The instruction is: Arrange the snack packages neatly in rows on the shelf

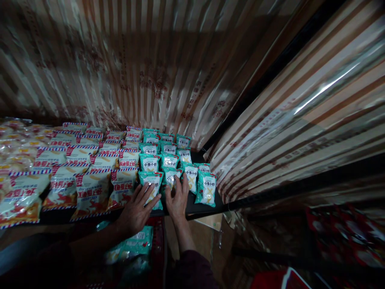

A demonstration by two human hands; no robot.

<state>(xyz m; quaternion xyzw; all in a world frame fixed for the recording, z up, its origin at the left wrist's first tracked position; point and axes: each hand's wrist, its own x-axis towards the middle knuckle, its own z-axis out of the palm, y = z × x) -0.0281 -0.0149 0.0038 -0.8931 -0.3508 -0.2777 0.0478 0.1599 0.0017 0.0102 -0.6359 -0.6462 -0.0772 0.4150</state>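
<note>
Both my hands rest at the front of a dark shelf lined with snack packets. My left hand lies flat with fingers spread on a teal snack packet in the front row. My right hand is beside it, fingers stretched out over the neighbouring teal packet. More teal packets stand in rows behind, and one teal packet stands apart at the right end. Nothing is gripped in either hand.
Red-and-white snack packets fill the shelf to the left, with paler packets at the far left. Striped plastic sheeting hangs behind and to the right. More teal packets lie below the shelf near my left arm.
</note>
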